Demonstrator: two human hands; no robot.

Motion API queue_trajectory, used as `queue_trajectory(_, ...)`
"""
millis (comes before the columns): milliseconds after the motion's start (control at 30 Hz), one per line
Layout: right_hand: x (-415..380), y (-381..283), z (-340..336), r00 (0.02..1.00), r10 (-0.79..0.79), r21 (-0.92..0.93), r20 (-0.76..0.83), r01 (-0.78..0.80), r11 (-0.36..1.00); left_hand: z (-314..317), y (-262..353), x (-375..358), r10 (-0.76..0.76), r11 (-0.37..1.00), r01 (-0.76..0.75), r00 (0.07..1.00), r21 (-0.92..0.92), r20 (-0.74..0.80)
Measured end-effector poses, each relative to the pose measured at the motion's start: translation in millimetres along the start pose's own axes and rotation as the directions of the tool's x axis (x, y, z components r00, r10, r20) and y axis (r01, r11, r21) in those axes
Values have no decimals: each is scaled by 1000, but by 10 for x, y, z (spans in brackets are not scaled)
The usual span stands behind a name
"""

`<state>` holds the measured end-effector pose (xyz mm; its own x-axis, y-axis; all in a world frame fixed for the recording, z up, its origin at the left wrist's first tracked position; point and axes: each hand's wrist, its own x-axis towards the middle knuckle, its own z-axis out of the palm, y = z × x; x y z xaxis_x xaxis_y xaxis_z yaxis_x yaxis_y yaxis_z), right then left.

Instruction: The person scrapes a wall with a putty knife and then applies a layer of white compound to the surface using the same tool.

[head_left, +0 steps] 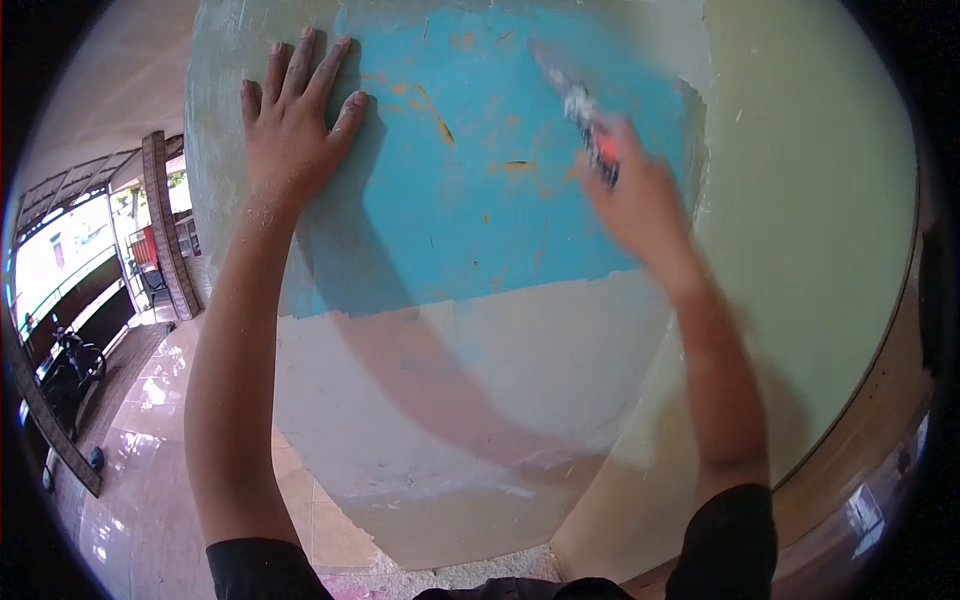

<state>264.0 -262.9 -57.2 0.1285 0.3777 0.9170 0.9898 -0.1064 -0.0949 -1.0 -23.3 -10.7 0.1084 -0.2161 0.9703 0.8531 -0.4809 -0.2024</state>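
My left hand (300, 125) lies flat with fingers spread on the upper left of a wall panel, at the edge of a blue painted patch (420, 240). In my right hand (645, 205) is a scraper (585, 115) with a red and dark handle, its blade smeared with white. The blade points up and left over the blue patch, and motion blurs both tool and fingers. Orange-brown scuffs and gouges (440, 128) mark the blue paint. Below it stretches a greyish-white coated area (480, 380) with a ragged upper edge.
A pale green wall (810, 220) adjoins on the right. White crumbs and dust (460, 575) lie on the floor at the wall's foot. To the left are a glossy tiled floor (140, 450), a brick-patterned post (170, 225) and a motorcycle (75, 365) outside.
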Motion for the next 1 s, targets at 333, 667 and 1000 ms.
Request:
queue_trajectory(333, -997, 161, 715, 998, -48, -83, -31, 46, 995, 1, 23, -5, 5, 1000, -6, 1000, 30, 5)
queue_trajectory(667, 1486, -732, -605, 997, -70, -188, 30, 74, 979, -76, -129, -10, 124, 992, -123, 990, -14, 62)
queue_trajectory(1000, -114, -213, 153, 997, 67, -213, 41, -57, 975, -92, -150, -62, 108, 994, -107, 993, -22, 56)
